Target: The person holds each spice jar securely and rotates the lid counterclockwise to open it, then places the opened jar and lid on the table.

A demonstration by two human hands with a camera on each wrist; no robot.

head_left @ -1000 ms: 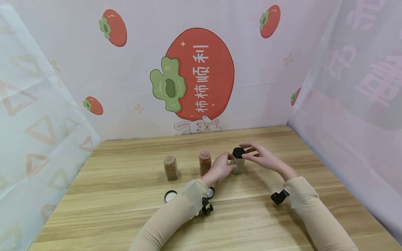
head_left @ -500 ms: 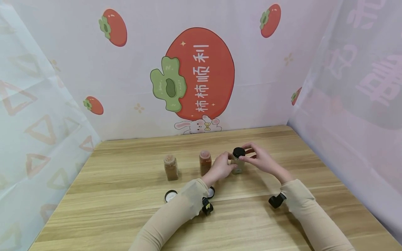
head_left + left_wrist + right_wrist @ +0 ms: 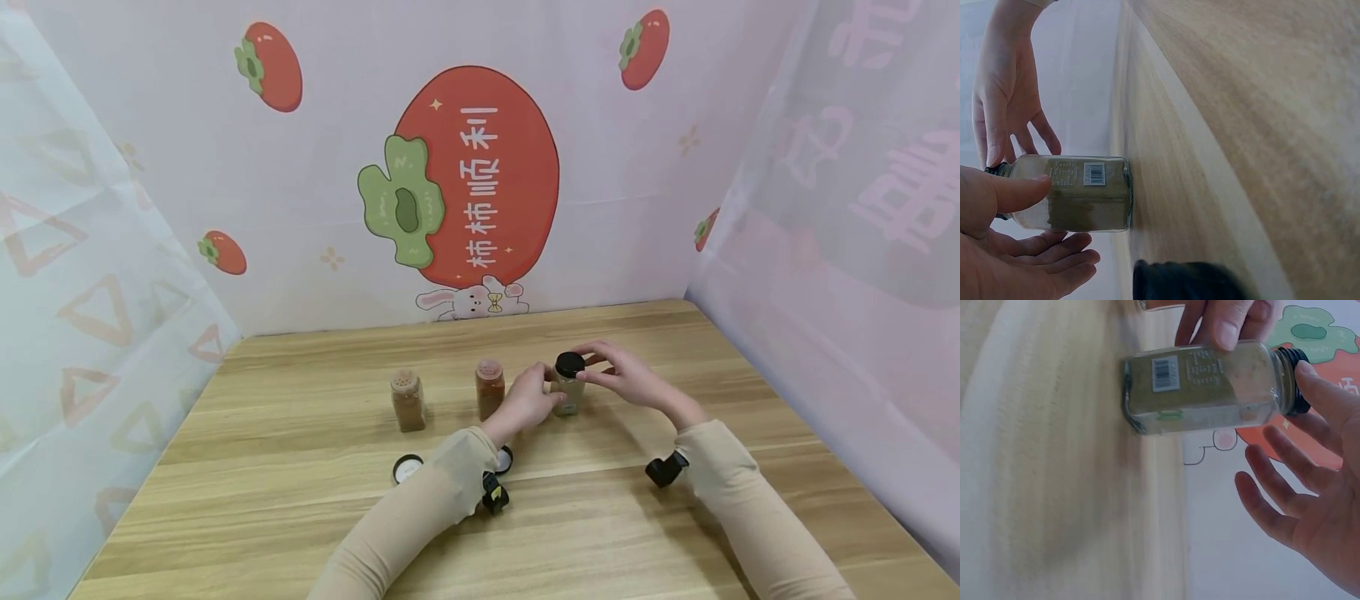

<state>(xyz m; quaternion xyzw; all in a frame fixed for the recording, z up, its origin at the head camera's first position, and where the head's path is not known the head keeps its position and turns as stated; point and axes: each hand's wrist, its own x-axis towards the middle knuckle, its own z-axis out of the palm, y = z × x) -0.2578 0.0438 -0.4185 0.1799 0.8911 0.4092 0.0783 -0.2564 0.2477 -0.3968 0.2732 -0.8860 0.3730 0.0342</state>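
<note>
A glass spice jar (image 3: 572, 399) with greenish-brown powder stands upright on the table, toward the right. Its black lid (image 3: 570, 365) is on top. My left hand (image 3: 527, 400) steadies the jar from the left, thumb on the near face and fingers behind, as the left wrist view shows. At the lid, my right hand (image 3: 632, 380) pinches the rim between thumb and forefinger; its other fingers are spread in the right wrist view, beside the jar's body (image 3: 1210, 387). A barcode label (image 3: 1094, 174) shows on the glass.
Left of the hands, two lidless jars stand with perforated tops: one of reddish powder (image 3: 491, 392), one of brown powder (image 3: 408, 402). A black-rimmed lid (image 3: 408, 469) lies on the wooden table (image 3: 300, 392); another lid (image 3: 505, 459) is partly hidden by the left sleeve.
The right hand swung slightly left around the lid by half a second ago, then back to the right. The left hand and the jar have stayed in place.
</note>
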